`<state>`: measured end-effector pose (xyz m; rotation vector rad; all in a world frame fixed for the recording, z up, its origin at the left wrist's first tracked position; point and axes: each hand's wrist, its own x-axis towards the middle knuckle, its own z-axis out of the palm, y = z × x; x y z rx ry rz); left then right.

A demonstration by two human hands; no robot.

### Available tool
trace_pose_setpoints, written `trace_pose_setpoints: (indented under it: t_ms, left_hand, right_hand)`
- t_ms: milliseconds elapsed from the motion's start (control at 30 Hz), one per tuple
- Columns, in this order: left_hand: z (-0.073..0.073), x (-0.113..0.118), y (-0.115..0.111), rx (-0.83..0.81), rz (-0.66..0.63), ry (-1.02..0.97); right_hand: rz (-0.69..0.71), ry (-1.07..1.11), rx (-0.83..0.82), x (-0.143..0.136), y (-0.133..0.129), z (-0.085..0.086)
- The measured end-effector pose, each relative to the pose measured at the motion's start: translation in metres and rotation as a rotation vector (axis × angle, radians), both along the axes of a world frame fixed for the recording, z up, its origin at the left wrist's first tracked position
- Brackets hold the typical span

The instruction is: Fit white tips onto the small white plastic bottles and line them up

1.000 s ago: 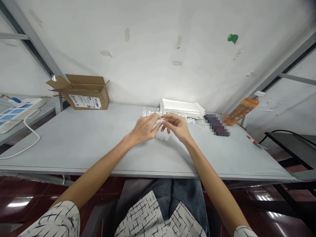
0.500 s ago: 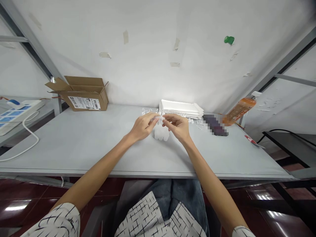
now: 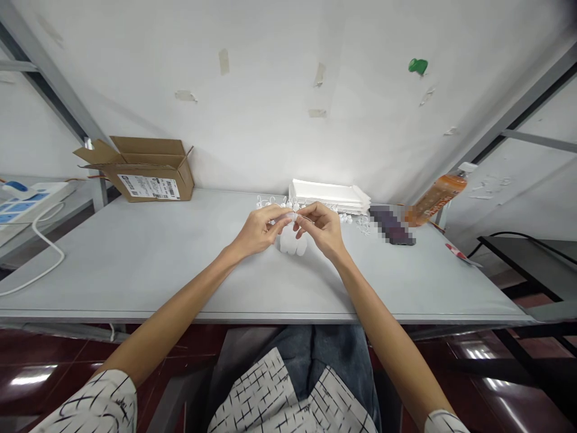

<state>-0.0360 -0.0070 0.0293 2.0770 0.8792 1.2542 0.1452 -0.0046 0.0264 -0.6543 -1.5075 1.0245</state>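
Observation:
My left hand point(image 3: 259, 230) pinches a small translucent white piece point(image 3: 292, 217) between thumb and fingers. From the other side, the fingertips of my right hand point(image 3: 323, 227) close on the same piece, so both hands meet over the table. Just below them, several translucent white rounded pieces point(image 3: 293, 244) lie bunched on the grey tabletop point(image 3: 180, 252). Behind my fingers are small white hooked parts point(image 3: 265, 202), partly hidden by the hands.
A stack of white trays point(image 3: 329, 195) stands against the wall. An open cardboard box point(image 3: 153, 174) is at the back left, and a dark pixelated object point(image 3: 393, 227) and an orange bottle point(image 3: 437, 198) are at the right. A power strip point(image 3: 31, 201) sits far left.
The view has shifted slightly. My hands stay together at the small piece, with the fingers of my right hand a little changed in pose around it.

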Motion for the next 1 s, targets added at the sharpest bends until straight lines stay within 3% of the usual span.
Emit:
trace_pose_setpoints:
  t_ms: [233,567,1000]
  left_hand:
    - [0.0013,-0.0004,-0.0016,0.116,0.038,0.066]
    - [-0.0015,-0.0037,0.0012,0.414,0.088,0.155]
    - [-0.0074,-0.0033,0.003,0.566,0.137,0.225]
  right_hand:
    - [-0.048,0.025,0.038,-0.0046,-0.0012,-0.0032]
    - [-0.059,0.058,0.03,-0.0068,-0.0028,-0.0026]
    - [-0.048,0.041,-0.005,-0.0025,-0.004,-0.0021]
